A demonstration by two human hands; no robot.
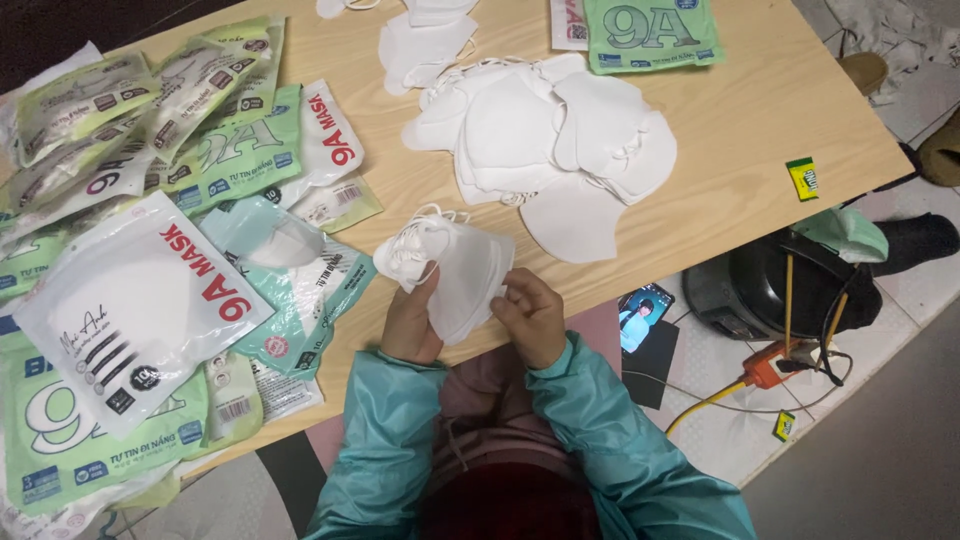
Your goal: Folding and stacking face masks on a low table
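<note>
A small stack of white masks (455, 270) sits in both hands just above the near edge of the desk (740, 110), its ear loops bunched at the upper left corner. The left hand (412, 325) has its grip closed on the stack's lower left side, fingers hidden beneath it; the right hand (532, 315) pinches the lower right edge, thumb and fingertips tight on the fabric. How many masks the stack holds cannot be made out. Beyond the stack, further up the desk, lies a loose pile of masks (545, 140), overlapping so that single ones blur together. Left of the stack, mask packets (140, 300) in white and green overlap and run off the frame. Right of the stack, off the desk, a phone (645, 315) lies on the floor, partly covered by a teal sleeve (610, 420).
</note>
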